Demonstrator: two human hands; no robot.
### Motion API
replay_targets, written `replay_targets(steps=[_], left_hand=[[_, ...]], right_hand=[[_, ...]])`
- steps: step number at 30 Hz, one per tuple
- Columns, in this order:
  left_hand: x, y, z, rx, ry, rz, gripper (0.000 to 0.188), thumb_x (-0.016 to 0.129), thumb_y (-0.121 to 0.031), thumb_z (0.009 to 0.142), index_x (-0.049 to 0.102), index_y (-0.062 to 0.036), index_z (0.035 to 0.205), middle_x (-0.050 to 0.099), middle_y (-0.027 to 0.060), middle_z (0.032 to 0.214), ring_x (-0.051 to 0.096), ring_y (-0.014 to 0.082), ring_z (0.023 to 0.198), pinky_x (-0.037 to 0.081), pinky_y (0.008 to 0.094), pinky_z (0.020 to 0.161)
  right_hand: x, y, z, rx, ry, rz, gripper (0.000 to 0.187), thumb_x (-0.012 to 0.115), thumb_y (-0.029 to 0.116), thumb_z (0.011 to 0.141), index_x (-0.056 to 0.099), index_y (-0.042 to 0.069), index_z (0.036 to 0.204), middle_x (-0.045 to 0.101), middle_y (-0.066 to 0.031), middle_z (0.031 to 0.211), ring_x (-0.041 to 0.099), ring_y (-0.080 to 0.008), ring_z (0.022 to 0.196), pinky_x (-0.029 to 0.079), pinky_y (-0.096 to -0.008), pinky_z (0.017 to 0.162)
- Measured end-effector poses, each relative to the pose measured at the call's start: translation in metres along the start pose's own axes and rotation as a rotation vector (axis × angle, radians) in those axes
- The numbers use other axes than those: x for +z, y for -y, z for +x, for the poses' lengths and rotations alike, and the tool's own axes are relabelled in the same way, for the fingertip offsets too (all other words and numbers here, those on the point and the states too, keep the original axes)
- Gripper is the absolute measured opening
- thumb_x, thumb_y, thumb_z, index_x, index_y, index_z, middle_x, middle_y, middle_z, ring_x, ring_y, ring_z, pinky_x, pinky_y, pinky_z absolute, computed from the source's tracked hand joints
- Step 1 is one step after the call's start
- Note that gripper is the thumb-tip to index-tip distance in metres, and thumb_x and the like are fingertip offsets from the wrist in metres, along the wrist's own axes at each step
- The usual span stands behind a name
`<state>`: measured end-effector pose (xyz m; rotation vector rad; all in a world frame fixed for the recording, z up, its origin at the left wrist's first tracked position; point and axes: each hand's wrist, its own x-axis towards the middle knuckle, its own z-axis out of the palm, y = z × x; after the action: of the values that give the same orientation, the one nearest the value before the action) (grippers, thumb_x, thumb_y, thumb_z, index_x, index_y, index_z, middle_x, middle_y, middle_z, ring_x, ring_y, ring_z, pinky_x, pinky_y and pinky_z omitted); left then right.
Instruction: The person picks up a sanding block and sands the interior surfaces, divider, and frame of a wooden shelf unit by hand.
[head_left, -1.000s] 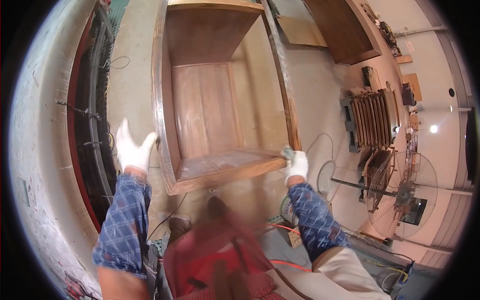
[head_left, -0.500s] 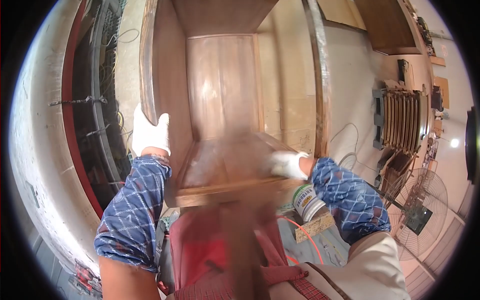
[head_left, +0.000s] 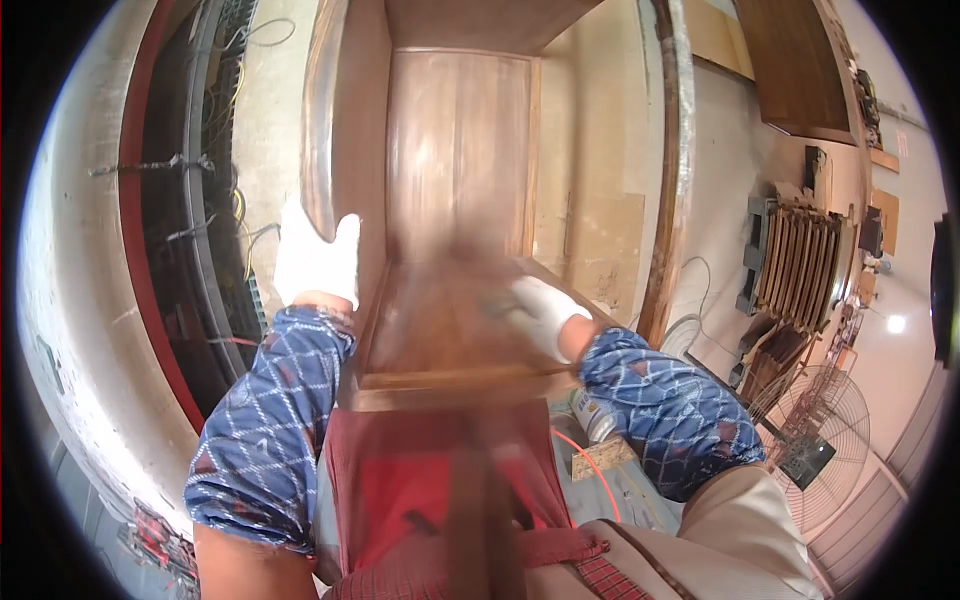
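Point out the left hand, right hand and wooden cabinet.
left hand [head_left: 315, 258], head view, back of the white glove.
right hand [head_left: 540, 310], head view, back of the glove.
wooden cabinet [head_left: 455, 150], head view, inner back panel.

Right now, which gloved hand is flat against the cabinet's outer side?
The left hand: it presses the cabinet on its outer left wall, while the right hand is inside, on the bottom panel.

left hand: gloved, fingers up, flat, arm extended | right hand: gloved, curled, palm down, blurred
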<state>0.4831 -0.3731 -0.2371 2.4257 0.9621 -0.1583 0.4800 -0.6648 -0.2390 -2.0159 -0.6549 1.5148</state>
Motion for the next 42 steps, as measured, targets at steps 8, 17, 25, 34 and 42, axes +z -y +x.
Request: replay_targets(steps=[8, 17, 25, 34, 42], left_hand=[[0.007, 0.007, 0.0, 0.081, -0.039, -0.131, 0.07, 0.074, -0.026, 0.08, 0.042, -0.0002, 0.137, 0.058, 0.0225, 0.126, 0.057, 0.0363, 0.115, 0.044, 0.0389, 0.1], [0.004, 0.008, -0.002, 0.08, -0.026, -0.091, 0.073, 0.072, -0.024, 0.08, 0.039, 0.0052, 0.139, 0.056, 0.0257, 0.128, 0.054, 0.0384, 0.119, 0.042, 0.04, 0.103], [-0.006, 0.002, 0.003, 0.057, -0.003, -0.249, 0.065, 0.073, -0.019, 0.079, 0.045, 0.0029, 0.133, 0.058, 0.022, 0.123, 0.059, 0.0333, 0.111, 0.046, 0.0382, 0.098], [-0.004, 0.006, 0.0, 0.05, 0.008, -0.279, 0.066, 0.072, -0.009, 0.076, 0.045, 0.0044, 0.135, 0.058, 0.021, 0.121, 0.058, 0.0318, 0.112, 0.045, 0.0367, 0.098], [-0.014, 0.005, -0.008, -0.018, 0.132, -0.228, 0.076, 0.062, 0.009, 0.072, 0.032, -0.0022, 0.141, 0.049, 0.0154, 0.124, 0.054, 0.025, 0.107, 0.047, 0.0362, 0.092]], right_hand=[[0.063, 0.044, 0.093, -0.131, 0.132, -0.082, 0.03, 0.056, 0.031, 0.093, 0.064, 0.005, 0.104, 0.063, -0.0187, 0.107, 0.059, -0.0384, 0.103, 0.047, -0.0424, 0.089], [0.06, 0.031, 0.094, -0.145, 0.139, 0.071, 0.029, 0.056, 0.029, 0.093, 0.066, 0.008, 0.11, 0.066, -0.0173, 0.103, 0.061, -0.0359, 0.103, 0.047, -0.042, 0.091], [0.111, 0.091, 0.135, -0.119, 0.04, 0.03, 0.021, 0.057, 0.015, 0.088, 0.063, 0.003, 0.105, 0.061, -0.0184, 0.113, 0.061, -0.0365, 0.106, 0.051, -0.0442, 0.086], [0.123, 0.037, 0.189, -0.188, -0.004, 0.074, 0.023, 0.057, 0.007, 0.084, 0.062, 0.004, 0.106, 0.061, -0.0183, 0.116, 0.062, -0.0391, 0.104, 0.052, -0.0436, 0.086], [0.159, -0.082, 0.339, 0.08, 0.058, 0.014, 0.026, 0.053, 0.008, 0.088, 0.066, 0.005, 0.111, 0.065, -0.0165, 0.12, 0.062, -0.0351, 0.112, 0.053, -0.0428, 0.09]])
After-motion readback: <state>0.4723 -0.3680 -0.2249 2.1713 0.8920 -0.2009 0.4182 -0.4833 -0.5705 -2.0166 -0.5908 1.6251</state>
